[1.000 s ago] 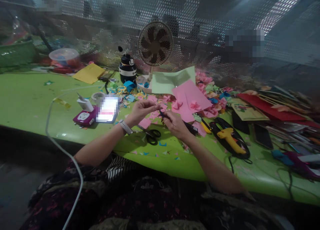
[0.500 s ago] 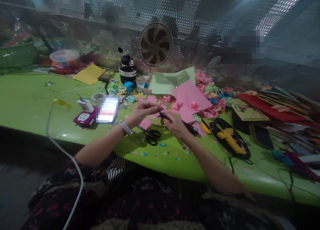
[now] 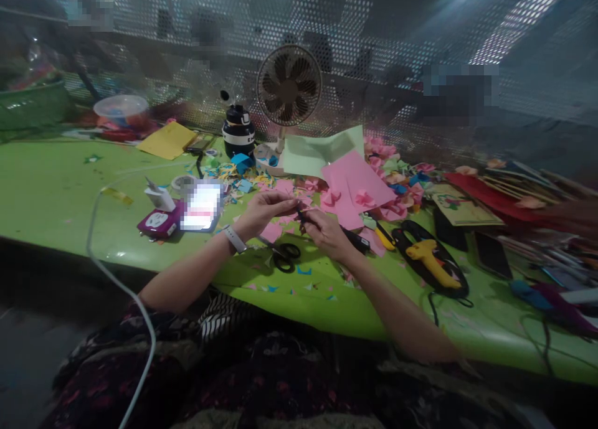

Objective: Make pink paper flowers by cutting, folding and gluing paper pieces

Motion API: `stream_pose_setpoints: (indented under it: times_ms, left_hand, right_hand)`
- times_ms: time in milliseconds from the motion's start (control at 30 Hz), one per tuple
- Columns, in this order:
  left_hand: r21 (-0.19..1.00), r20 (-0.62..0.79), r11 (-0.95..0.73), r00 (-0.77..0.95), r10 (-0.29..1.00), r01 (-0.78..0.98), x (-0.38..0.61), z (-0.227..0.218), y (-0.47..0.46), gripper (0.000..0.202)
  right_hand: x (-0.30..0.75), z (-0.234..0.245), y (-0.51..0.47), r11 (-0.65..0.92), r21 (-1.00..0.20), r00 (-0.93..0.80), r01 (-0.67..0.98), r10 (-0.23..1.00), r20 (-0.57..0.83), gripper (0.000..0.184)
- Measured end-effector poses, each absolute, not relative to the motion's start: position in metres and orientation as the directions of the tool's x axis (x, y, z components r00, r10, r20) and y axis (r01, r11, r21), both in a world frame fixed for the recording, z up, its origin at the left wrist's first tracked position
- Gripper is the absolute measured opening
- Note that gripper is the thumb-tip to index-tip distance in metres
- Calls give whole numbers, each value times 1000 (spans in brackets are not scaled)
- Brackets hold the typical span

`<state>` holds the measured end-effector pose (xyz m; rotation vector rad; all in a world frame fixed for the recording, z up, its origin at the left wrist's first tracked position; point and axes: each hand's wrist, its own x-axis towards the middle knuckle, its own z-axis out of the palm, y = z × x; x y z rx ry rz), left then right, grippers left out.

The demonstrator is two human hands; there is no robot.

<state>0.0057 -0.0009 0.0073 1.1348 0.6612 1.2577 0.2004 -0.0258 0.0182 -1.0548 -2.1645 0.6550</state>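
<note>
My left hand (image 3: 271, 210) is closed in a pinch near the table's middle; whatever lies between its fingertips is too small to make out. Close against it, my right hand (image 3: 324, 231) is wrapped round a thin dark tool (image 3: 300, 213), whose kind I cannot tell. The tool's upper end reaches the left fingertips. Black-handled scissors (image 3: 285, 257) lie on the green table (image 3: 261, 295) just below the hands. Pink paper scraps (image 3: 271, 232) are scattered beneath and around them. A large pink sheet (image 3: 354, 183) lies behind my right hand.
Behind stand a fan (image 3: 289, 86) and a dark bottle (image 3: 238, 131). To the left are a lit phone (image 3: 202, 206), a purple power adapter (image 3: 160, 222) and a white cable (image 3: 114, 273). On the right lie a yellow glue gun (image 3: 432, 264), a cutter (image 3: 385, 235) and pink paper flowers (image 3: 397, 208).
Both hands stay nearly in place, fingers still together. At the right edge a blurred brown shape now covers part of the red paper and sticks.
</note>
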Motion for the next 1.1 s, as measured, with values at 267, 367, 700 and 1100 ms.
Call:
stream_pose_setpoints:
  times_ms: [267, 367, 700, 1100]
  left_hand:
    - [881, 191, -107, 140, 972, -460, 8, 6, -2, 27]
    - [875, 245, -176, 98, 965, -452, 9, 7, -3, 26]
    - [861, 293, -217, 100, 951, -460, 12, 0, 1, 28]
    - [879, 208, -113, 161, 965, -464, 9, -1, 3, 28]
  right_hand:
    - [193, 12, -36, 495, -754, -368, 432, 860, 354, 34]
    - [191, 5, -35, 548, -690, -314, 474, 837, 449, 36]
    - [196, 6, -31, 494, -734, -346, 466, 865, 363, 33]
    - [194, 8, -32, 495, -745, -389, 447, 857, 337, 42]
